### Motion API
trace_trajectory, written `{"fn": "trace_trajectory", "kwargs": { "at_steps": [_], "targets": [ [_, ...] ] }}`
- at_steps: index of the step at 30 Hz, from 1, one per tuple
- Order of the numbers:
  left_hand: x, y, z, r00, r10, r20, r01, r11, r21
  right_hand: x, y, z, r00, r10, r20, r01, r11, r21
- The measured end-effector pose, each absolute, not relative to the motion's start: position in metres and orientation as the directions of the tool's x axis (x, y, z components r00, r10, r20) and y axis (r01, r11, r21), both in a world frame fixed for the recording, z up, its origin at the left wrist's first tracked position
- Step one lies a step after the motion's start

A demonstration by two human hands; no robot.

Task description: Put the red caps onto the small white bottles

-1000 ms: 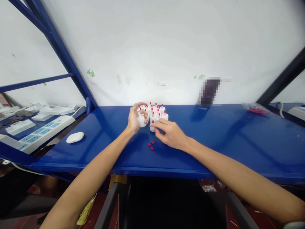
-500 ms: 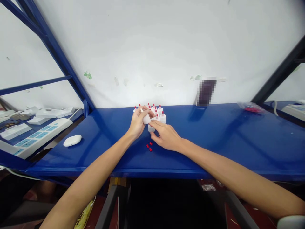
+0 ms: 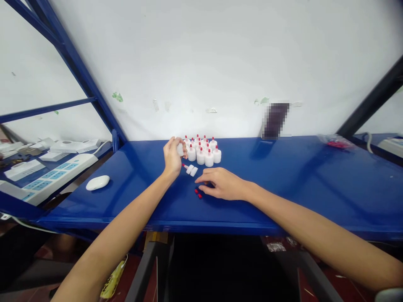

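My left hand [image 3: 173, 156] is wrapped round a small white bottle [image 3: 180, 149] with its base toward me; its tip is hidden by the fingers. Just below lies a tipped-over white bottle [image 3: 192, 170] with a red cap, touched by neither hand. My right hand [image 3: 220, 183] hovers low over the table, thumb and forefinger apart. Close to its fingertips are loose red caps [image 3: 200, 196]; two show plainly, and the fingers may cover another. Behind the hands, several white bottles [image 3: 200, 158] with red-capped nozzles stand upright in a tight group.
The blue table [image 3: 283, 180] meets a white wall. A white oval case [image 3: 98, 183] lies at the left, beside a power strip [image 3: 59, 174] on the neighbouring shelf. A dark pixelated object [image 3: 275, 121] leans on the wall. A plastic bag with red pieces [image 3: 340, 144] lies far right.
My left hand has moved left with its bottle, away from my right hand. My right hand has let go of the other bottle, now on its side, and come down to the red caps.
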State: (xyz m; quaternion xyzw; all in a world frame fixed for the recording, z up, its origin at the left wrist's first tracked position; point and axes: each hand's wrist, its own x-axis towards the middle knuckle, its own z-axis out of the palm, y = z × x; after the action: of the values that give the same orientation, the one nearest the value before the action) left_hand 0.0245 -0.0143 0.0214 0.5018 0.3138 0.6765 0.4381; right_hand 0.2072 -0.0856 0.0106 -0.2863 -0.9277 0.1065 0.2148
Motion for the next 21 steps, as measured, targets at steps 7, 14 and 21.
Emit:
{"fn": "trace_trajectory", "kwargs": {
  "at_steps": [7,14,21],
  "targets": [
    [0.019,-0.004,0.016,-0.167,0.862,0.478,-0.142,-0.501,0.854,0.208,-0.079,0.006,-0.783,0.557,0.277,0.470,0.821,-0.324],
    [0.004,0.006,0.015,-0.147,0.876,0.460,-0.114,-0.477,0.872,0.205,-0.078,0.003,-0.724,0.596,0.347,0.482,0.797,-0.364],
    [0.000,0.002,0.015,-0.062,0.876,0.477,0.060,-0.474,0.878,0.209,-0.075,0.000,-0.705,0.601,0.377,0.505,0.798,-0.328]
  ]
}}
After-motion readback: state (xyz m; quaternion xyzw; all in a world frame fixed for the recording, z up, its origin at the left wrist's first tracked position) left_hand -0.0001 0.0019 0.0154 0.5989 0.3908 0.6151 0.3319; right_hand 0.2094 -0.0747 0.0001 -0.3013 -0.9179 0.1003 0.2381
